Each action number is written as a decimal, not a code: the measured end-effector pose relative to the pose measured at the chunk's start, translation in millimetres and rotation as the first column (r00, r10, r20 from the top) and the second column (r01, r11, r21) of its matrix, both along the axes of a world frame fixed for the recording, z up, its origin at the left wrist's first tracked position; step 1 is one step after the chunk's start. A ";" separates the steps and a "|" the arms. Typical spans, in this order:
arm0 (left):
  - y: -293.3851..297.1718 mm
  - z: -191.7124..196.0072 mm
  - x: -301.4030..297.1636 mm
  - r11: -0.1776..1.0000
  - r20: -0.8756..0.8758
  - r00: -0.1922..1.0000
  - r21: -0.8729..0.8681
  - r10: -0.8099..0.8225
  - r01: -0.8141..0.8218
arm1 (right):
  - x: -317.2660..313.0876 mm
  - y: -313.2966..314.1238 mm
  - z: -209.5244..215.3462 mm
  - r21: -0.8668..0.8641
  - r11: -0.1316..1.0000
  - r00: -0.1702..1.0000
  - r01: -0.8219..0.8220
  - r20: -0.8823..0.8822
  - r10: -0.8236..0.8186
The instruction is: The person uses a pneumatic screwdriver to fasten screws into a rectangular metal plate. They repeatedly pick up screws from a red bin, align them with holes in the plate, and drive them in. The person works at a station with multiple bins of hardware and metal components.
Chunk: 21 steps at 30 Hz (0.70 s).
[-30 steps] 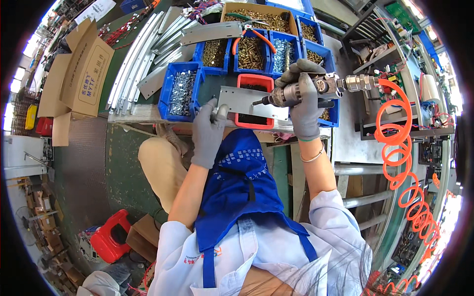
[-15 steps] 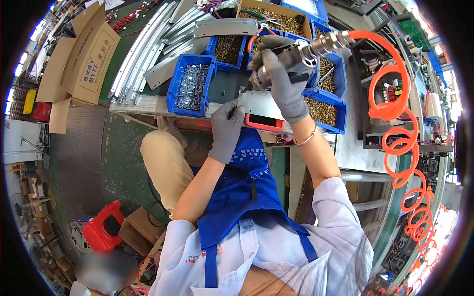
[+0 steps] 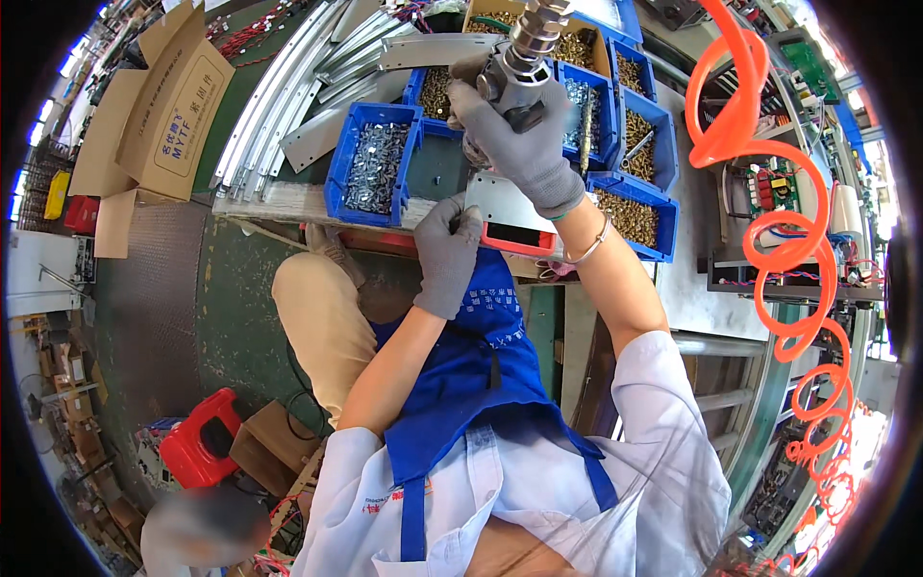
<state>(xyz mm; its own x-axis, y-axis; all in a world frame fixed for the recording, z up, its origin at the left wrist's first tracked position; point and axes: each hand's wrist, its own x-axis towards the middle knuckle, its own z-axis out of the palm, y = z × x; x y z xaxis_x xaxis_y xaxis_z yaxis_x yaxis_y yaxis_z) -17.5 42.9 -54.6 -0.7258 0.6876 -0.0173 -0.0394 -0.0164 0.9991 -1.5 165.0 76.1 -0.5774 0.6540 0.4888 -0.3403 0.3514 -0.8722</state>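
Note:
My left hand [image 3: 445, 255], in a grey glove, pinches the left edge of a flat silver metal plate [image 3: 503, 204] with small holes at the bench's front edge. Above the plate, my gloved right hand [image 3: 527, 149] is wrapped round a metal pneumatic tool [image 3: 524, 62]. An orange coiled air hose [image 3: 726, 106] comes from the tool's upper end. The working tip is mostly hidden behind the right hand, near the plate's upper left corner; I cannot tell whether they touch. Just under the plate shows a red-rimmed object [image 3: 536, 249] with a dark opening.
A blue bin [image 3: 332, 197] of small silver fasteners stands left of my hands. Several blue bins with brass-coloured fasteners [image 3: 625, 213] stand behind and right. Long metal strips [image 3: 274, 106] lie at the left, beside an open cardboard box [image 3: 183, 115]. Another person [image 3: 197, 534] is at lower left.
My right hand has shifted left, and the pneumatic tool has swung more upright, its hose end further left. A bin of silver parts now shows behind it. My left hand stays on the plate.

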 end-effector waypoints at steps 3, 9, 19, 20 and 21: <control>-0.4 6.6 0.5 1.000 0.041 0.999 0.011 0.001 -0.002 | 2.2 4.9 -2.5 0.059 0.998 0.998 -0.012 0.066 0.008; -19.4 20.7 -8.4 0.989 0.593 0.792 0.067 -0.147 0.133 | 30.2 -4.7 17.8 -0.082 0.993 0.990 -0.089 -0.114 0.079; -58.8 31.6 -11.9 0.905 0.712 0.561 0.308 -0.423 0.292 | 114.4 -49.5 17.3 -0.210 0.971 0.950 -0.118 -0.307 0.049; -58.1 34.9 -9.4 0.908 0.707 0.571 0.286 -0.416 0.307 | 120.0 -46.0 12.2 -0.199 0.970 0.949 -0.139 -0.308 0.073; -57.2 39.2 -6.5 0.910 0.701 0.585 0.264 -0.409 0.321 | 121.6 -51.4 12.5 -0.224 0.968 0.939 -0.116 -0.341 0.034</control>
<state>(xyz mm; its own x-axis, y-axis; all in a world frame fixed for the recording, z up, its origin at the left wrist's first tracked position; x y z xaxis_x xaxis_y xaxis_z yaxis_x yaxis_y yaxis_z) -24.0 -14.3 -15.4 -0.1907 0.9214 -0.3386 -0.7728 0.0718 0.6306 120.1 113.7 88.6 -0.4609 0.7352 0.4970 -0.6419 0.1106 -0.7588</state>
